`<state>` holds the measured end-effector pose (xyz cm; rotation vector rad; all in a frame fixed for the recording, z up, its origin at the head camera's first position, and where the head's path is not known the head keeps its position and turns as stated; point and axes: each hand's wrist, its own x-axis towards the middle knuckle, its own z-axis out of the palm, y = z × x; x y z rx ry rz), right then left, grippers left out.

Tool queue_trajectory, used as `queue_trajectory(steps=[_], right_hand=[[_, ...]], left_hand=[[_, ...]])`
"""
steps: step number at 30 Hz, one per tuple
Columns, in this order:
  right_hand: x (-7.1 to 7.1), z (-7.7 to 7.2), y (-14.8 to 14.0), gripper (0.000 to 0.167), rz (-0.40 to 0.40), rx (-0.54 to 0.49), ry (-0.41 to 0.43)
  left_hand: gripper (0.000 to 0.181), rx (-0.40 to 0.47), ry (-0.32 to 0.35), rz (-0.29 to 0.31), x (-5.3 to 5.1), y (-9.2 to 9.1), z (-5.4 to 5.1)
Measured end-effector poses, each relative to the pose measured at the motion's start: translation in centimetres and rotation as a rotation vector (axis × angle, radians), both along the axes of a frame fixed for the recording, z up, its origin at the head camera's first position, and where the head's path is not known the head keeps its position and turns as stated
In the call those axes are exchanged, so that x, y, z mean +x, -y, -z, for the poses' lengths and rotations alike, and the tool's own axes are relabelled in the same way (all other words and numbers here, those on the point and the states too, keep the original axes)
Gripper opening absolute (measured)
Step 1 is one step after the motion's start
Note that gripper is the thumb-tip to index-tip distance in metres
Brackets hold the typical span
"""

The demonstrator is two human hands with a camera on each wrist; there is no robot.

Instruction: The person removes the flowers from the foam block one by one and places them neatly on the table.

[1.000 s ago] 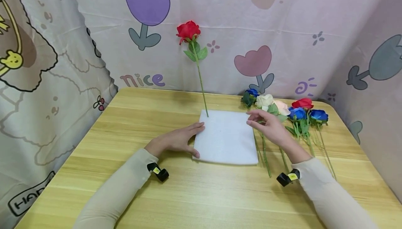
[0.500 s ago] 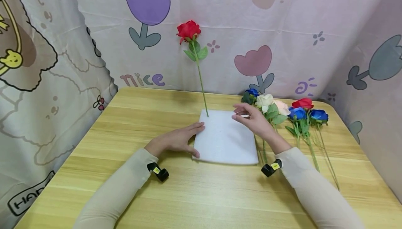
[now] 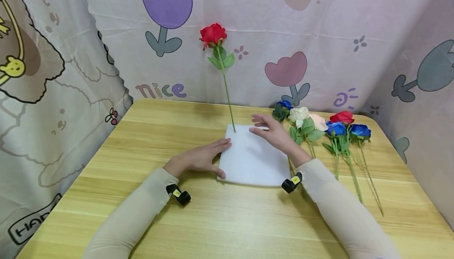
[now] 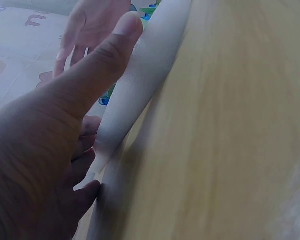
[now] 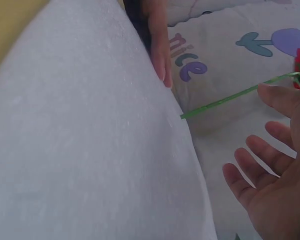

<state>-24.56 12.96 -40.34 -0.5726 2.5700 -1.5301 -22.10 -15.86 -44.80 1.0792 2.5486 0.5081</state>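
A single red rose (image 3: pixel 213 36) stands upright, its thin green stem stuck in the far left corner of a white foam sheet (image 3: pixel 253 164). My left hand (image 3: pixel 200 157) rests at the sheet's left edge, thumb and fingers spread along it. Above the far right part of the sheet hovers my right hand (image 3: pixel 274 135), its fingers loosely bent and holding nothing. In the right wrist view the right hand (image 5: pixel 272 170) is apart from the rose stem (image 5: pixel 225 101), and the foam (image 5: pixel 90 130) fills the left side.
Several artificial roses lie at the right of the wooden table (image 3: pixel 170 219): a white rose (image 3: pixel 299 114), a pale pink rose (image 3: pixel 318 122), a red rose (image 3: pixel 341 117) and blue ones such as this blue rose (image 3: pixel 360 130). A printed curtain (image 3: pixel 241 6) hangs behind the table.
My right hand has moved left, from beside the flowers at the foam's right edge to over its far part. The left hand, the foam and the upright rose have stayed put.
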Motion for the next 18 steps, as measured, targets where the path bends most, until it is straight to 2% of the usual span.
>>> queue_trajectory(steps=[18], right_hand=[[-2.2, 1.3, 3.0, 0.054, 0.003, -0.031, 0.044]], left_hand=[[0.118, 0.002, -0.010, 0.007, -0.1, 0.0, 0.0]])
